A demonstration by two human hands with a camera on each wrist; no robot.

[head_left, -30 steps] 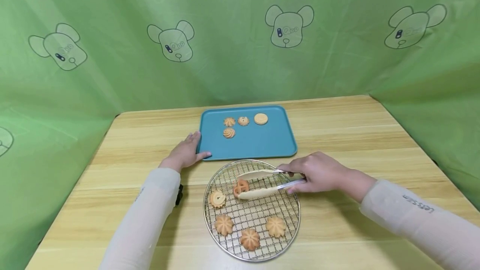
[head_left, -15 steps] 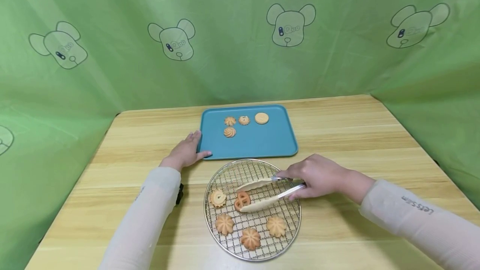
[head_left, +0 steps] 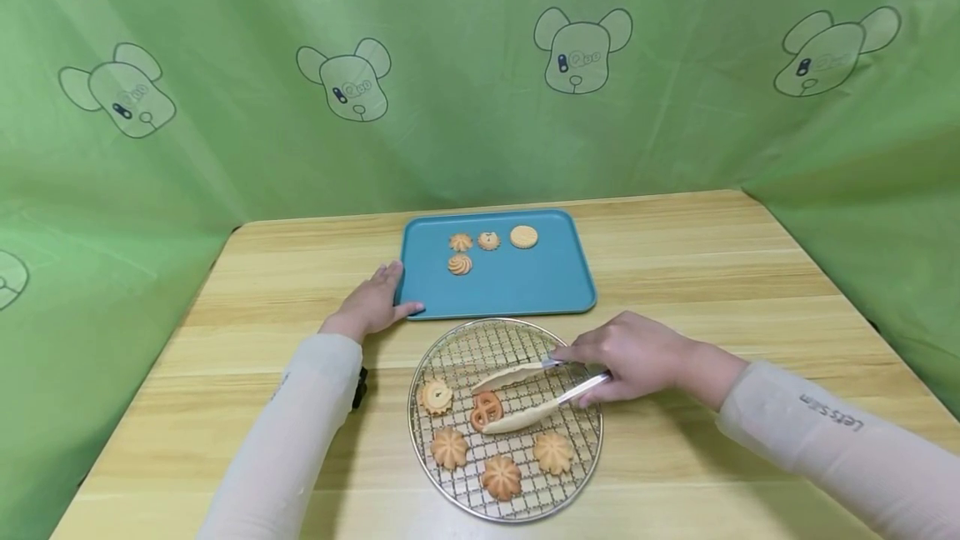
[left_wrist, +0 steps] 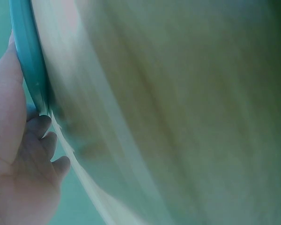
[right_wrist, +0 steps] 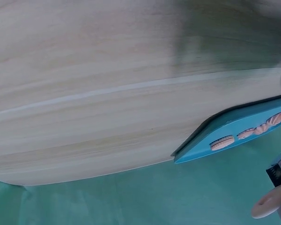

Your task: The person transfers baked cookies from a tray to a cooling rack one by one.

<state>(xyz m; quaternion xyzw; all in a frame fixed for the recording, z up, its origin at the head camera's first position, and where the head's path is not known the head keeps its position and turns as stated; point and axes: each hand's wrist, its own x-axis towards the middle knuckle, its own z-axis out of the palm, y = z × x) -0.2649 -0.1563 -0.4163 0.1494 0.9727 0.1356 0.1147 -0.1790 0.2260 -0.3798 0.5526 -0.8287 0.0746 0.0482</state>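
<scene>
In the head view my right hand point(head_left: 633, 357) grips a pair of tongs point(head_left: 528, 413) with metal arms and cream tips. Its tips are apart, one on each side of a brown pretzel-shaped cookie point(head_left: 487, 412) at the middle-left of the round wire rack point(head_left: 410, 432). Whether both tips touch the cookie I cannot tell. My left hand point(head_left: 372, 301) rests against the left side of a blue tray point(head_left: 517, 294), its thumb at the near corner and fingers extended along the edge. The right wrist view shows only a bit of the right hand.
A round cookie with a scalloped edge point(head_left: 436, 397) lies left of the pretzel cookie. Flower-shaped cookies point(head_left: 501, 477) sit along the rack's near part. Several cookies point(head_left: 461, 264) lie on the tray's far half. A green curtain point(head_left: 480, 157) hangs behind the wooden table point(head_left: 675, 273).
My right hand and the tongs have moved slightly toward me. The pretzel cookie has shifted the same way across the rack. The left hand and tray stay in place.
</scene>
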